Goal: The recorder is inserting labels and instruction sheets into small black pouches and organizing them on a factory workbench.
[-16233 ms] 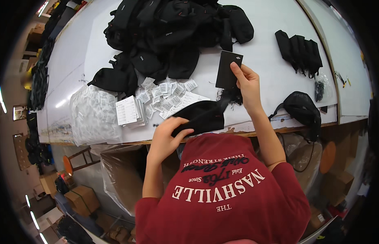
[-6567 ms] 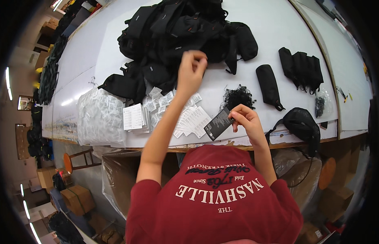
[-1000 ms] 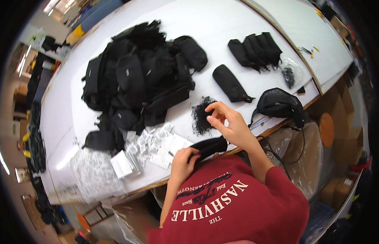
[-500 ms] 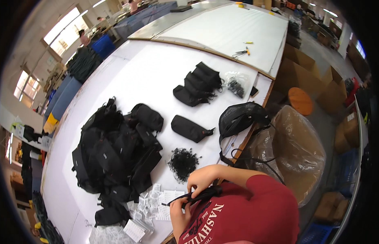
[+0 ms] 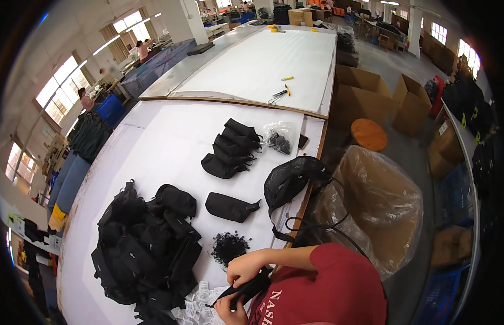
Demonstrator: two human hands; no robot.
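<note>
Close against my body, a black fabric pouch [image 5: 253,288] is gripped by both hands. My left hand [image 5: 230,311] is closed around its lower end, and my right hand [image 5: 243,269] pinches it from above; the fingertips are partly hidden. Just beyond my right hand lies a tangled heap of small black cords [image 5: 229,247]. White printed tags [image 5: 197,304] are scattered left of my left hand. A single black pouch [image 5: 231,207] rests farther out, with a row of black pouches [image 5: 230,150] behind it. To the left rises a large pile of black pouches [image 5: 146,254].
A clear plastic bag of black parts [image 5: 279,138] lies beside a dark phone-like object [image 5: 303,142]. A black mesh bag [image 5: 292,181] with a strap sits at the table's right edge. Beyond that edge stand a plastic-lined carton [image 5: 382,216] and an orange round stool [image 5: 369,135].
The view has tilted upward, so more of the room shows and the table things appear lower. Both hands remain on the pouch, which now shows a broader dark face between them.
</note>
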